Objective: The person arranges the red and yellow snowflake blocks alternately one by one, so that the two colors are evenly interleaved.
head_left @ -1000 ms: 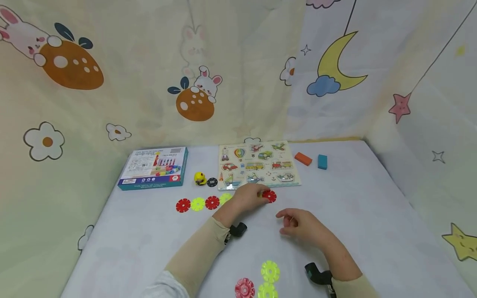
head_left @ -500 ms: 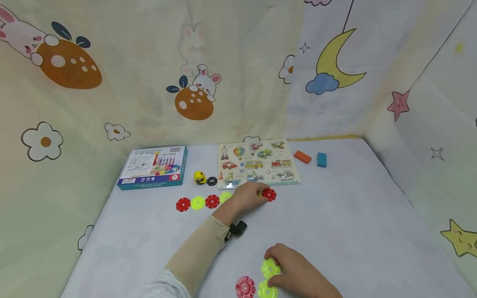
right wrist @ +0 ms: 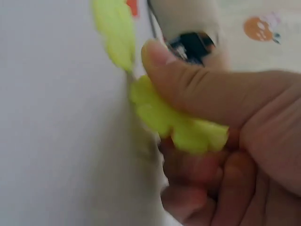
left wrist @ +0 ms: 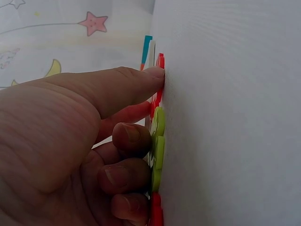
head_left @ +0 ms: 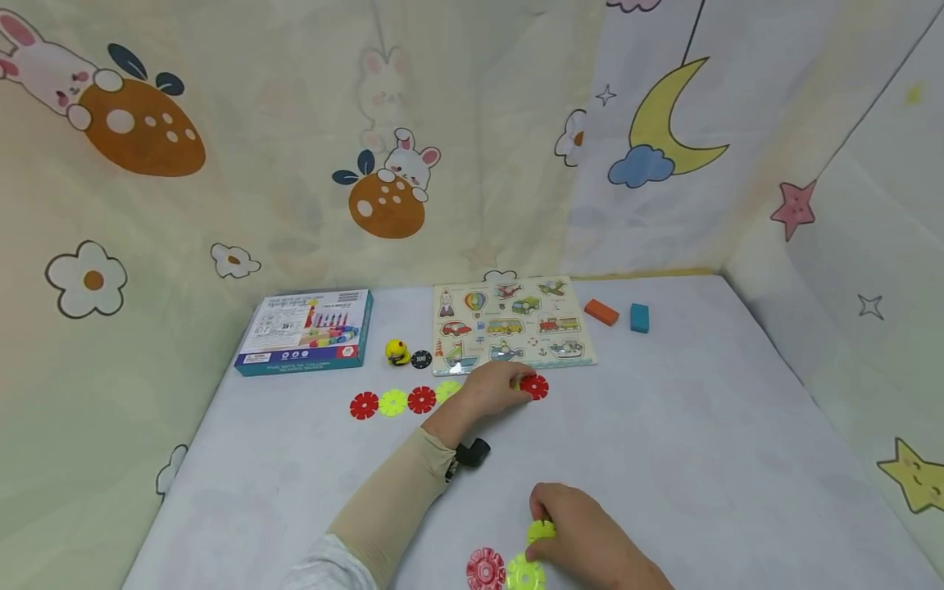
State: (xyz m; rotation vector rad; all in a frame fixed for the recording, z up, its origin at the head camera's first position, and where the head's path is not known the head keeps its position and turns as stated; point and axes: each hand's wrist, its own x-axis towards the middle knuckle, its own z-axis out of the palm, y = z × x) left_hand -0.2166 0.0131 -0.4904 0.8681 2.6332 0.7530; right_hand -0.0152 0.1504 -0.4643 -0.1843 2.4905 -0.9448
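My left hand (head_left: 490,391) lies over the right end of a row of flower-shaped plastic discs. Its thumb and index finger pinch a red disc (head_left: 539,387) at its edges, flat on the table; its other curled fingers touch a yellow-green disc (left wrist: 159,146) beside it. Leftward the row alternates, with a red disc (head_left: 422,400) and a yellow-green disc (head_left: 447,391) showing; the hand hides part of it. Near the front, my right hand (head_left: 590,537) pinches a tilted yellow-green disc (right wrist: 188,134) between thumb and fingers. Another yellow-green disc (head_left: 526,574) and a pinkish-red disc (head_left: 486,569) lie beside it.
Behind the row lies a vehicle picture puzzle board (head_left: 509,324). Left of it are a yellow toy duck (head_left: 397,352), a black round chip (head_left: 421,360) and a flat box (head_left: 306,332). An orange block (head_left: 601,312) and a blue block (head_left: 639,318) lie at the right.
My right hand has come down toward the front of the table and taken hold of a yellow-green disc, which is now tilted up. The left hand stays on the red disc.
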